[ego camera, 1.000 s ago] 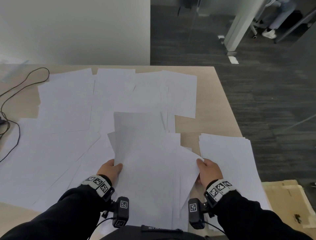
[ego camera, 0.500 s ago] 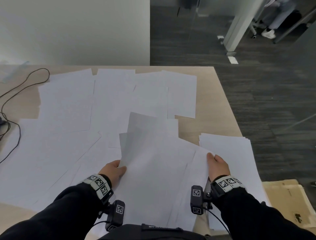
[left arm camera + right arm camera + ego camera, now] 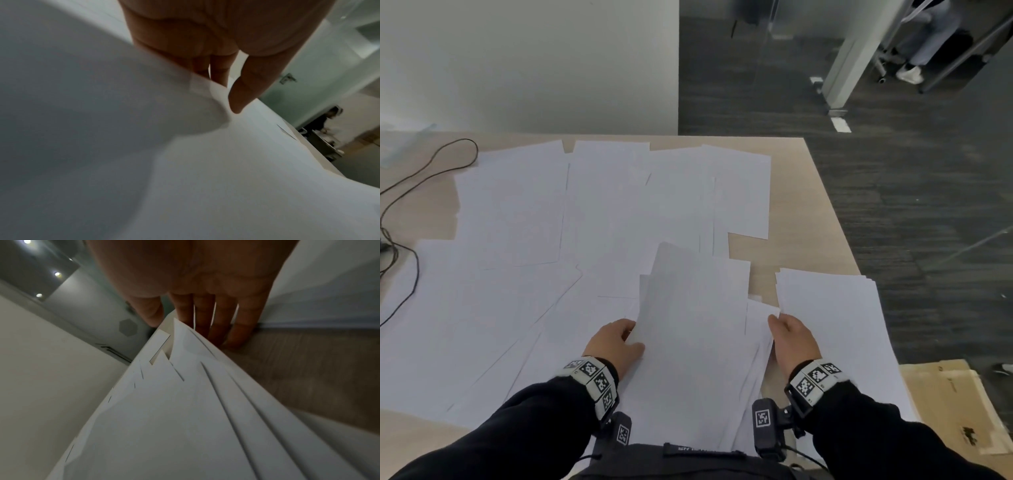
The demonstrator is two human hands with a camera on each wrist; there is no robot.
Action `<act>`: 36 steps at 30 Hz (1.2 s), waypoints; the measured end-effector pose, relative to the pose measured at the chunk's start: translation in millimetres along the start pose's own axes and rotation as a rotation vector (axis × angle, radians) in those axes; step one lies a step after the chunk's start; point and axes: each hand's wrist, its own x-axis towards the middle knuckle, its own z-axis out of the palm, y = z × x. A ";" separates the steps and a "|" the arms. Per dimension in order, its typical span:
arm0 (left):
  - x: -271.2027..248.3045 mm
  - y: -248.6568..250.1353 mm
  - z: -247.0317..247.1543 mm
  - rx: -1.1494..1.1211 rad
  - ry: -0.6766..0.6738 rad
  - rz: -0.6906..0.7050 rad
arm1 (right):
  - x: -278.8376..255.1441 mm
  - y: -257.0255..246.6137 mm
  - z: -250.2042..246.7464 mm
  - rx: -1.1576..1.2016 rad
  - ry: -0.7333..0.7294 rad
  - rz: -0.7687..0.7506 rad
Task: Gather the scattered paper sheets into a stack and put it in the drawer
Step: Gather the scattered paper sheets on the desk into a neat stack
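Note:
Many white paper sheets [image 3: 517,222] lie scattered and overlapping across the light wooden table [image 3: 801,205]. A loose bundle of sheets [image 3: 695,342] lies near the front edge between both hands. My left hand [image 3: 616,342] pinches its left edge, thumb [image 3: 242,94] on top and fingers under the paper. My right hand [image 3: 791,339] holds the fanned right edges [image 3: 205,386], with the thumb on one side and the fingers [image 3: 236,331] down on the table. A neater stack [image 3: 832,325] lies just right of that hand. No drawer is in view.
A black cable [image 3: 414,178] loops over the table's left side. The table's right edge drops to dark carpet. Flattened cardboard [image 3: 945,404] lies on the floor at the lower right. A white wall stands behind the table.
The held bundle has been drawn narrower and shifted a little to the right. My right hand went right, then came back in towards the left hand.

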 end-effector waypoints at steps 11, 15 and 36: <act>-14.8 14.5 13.9 0.021 -0.021 0.066 | 22.6 26.0 28.8 0.206 -0.162 0.149; -18.8 16.1 17.5 -0.053 0.003 0.055 | -0.8 4.1 25.7 0.198 -0.148 0.173; -28.1 15.8 34.9 -0.189 -0.076 0.032 | -6.3 27.7 25.6 0.010 -0.273 0.034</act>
